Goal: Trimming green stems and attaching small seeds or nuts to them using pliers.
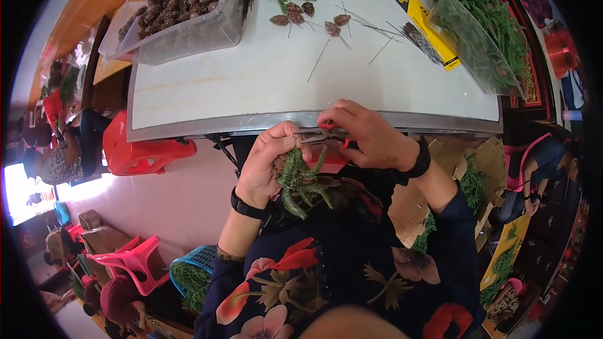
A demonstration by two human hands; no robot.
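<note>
Just in front of the table's near edge, my left hand (256, 166) is closed on a green artificial pine sprig (300, 182). A brown pine cone (279, 163) shows partly between the palm and the sprig; fingers cover much of it. My right hand (375, 139) grips red-handled pliers (323, 138), whose jaws point left and meet the left fingertips above the sprig. What lies in the jaws is too small to make out. On the white table (207, 94), loose wired pine cones (333, 28) lie beyond my hands, beside scattered thin wires (380, 51).
A clear bin (195, 50) of pine cones stands at the table's far left. Another clear bin (471, 53) holds green sprigs at right, beside a yellow card (449, 59). A red stool (129, 144), blue basket (204, 256) and cardboard box (405, 216) surround me. Other people sit on both sides.
</note>
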